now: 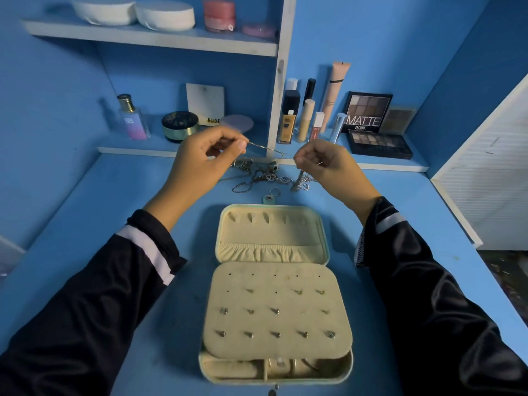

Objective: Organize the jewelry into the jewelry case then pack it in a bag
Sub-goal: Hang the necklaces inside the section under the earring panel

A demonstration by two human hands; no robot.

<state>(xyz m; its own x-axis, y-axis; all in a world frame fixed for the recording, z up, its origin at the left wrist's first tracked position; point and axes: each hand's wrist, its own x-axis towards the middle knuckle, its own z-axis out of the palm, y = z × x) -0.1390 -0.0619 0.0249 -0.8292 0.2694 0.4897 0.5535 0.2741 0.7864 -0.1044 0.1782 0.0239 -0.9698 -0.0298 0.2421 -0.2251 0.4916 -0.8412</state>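
Blue desk under cosmetics shelves. Open jewelry case near centre, tangled jewelry pile just beyond. Above the pile, thin chain stretched left to right, pinched by left hand and, seemingly, right hand. Both wrists raised, case lid just nearer.

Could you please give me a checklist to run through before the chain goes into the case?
1. The chain is pinched by the left hand and the right hand: ok.
2. The chain is clear of the jewelry pile: cannot tell; a strand hangs below the right hand.
3. The jewelry case is open, lid lying flat: ok.
4. The lid hooks are free: ok, nothing hangs on them.
5. The clasp is undone: cannot tell, too small.
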